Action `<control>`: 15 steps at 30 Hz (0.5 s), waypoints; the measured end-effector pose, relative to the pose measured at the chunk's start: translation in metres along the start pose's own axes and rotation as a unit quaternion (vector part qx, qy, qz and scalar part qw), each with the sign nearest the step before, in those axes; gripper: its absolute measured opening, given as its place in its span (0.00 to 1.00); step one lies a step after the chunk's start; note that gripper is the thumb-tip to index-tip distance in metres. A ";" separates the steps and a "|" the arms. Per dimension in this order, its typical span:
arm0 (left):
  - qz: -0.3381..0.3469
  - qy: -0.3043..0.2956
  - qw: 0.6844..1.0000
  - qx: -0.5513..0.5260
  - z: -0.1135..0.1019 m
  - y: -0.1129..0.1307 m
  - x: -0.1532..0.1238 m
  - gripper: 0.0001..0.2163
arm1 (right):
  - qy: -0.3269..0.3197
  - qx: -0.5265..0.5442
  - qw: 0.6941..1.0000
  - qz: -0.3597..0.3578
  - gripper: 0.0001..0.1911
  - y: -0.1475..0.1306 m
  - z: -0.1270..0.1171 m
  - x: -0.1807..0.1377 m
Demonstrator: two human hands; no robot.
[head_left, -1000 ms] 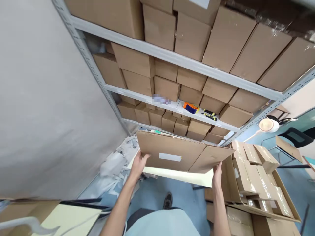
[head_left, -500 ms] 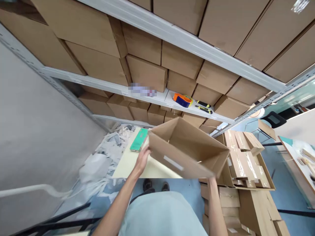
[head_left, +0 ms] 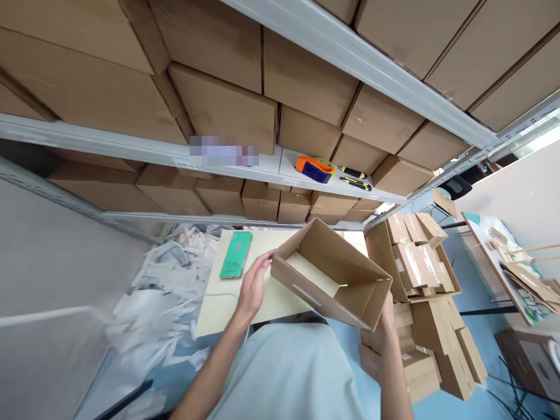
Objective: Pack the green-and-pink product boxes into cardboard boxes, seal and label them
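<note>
A cardboard box (head_left: 321, 297), its top open towards me, is held tilted between my two hands above the pale table (head_left: 214, 303). The pale tabletop colour shows through the bottom of the box. My left hand (head_left: 254, 284) grips the left end, fingers at the corner. At the lower right corner, my right hand (head_left: 387, 318) is closed on the box, its fingers mostly hidden behind the cardboard. A green flat box (head_left: 236, 255) lies on the table left of the box, close to my left hand.
Shelves ahead hold brown cartons (head_left: 223, 108), an orange and blue tape dispenser (head_left: 314, 168) and yellow-black utility knives (head_left: 355, 183). White scraps (head_left: 166, 274) heap at left. A large carton of small boxes (head_left: 420, 262) stands right, above stacked cartons (head_left: 437, 338).
The box has tilted so that more of its inside shows, and the table shows through its bottom. Both hands still hold it. My view has shifted closer to the shelf.
</note>
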State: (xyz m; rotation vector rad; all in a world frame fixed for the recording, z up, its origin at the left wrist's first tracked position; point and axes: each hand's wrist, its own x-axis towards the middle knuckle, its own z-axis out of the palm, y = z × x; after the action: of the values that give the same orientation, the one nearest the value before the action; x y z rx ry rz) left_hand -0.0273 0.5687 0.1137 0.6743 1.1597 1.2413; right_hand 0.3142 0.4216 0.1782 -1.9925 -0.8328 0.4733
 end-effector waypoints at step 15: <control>0.175 -0.025 0.905 0.387 0.025 0.077 0.023 0.03 | -0.114 -0.240 0.961 -0.075 0.23 -0.056 -0.043 -0.022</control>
State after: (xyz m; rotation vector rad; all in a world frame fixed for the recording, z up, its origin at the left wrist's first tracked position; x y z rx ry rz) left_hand -0.0342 0.6143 0.1845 1.5532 1.5389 1.0114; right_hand 0.3037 0.4011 0.2485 -2.3156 -1.3332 0.4475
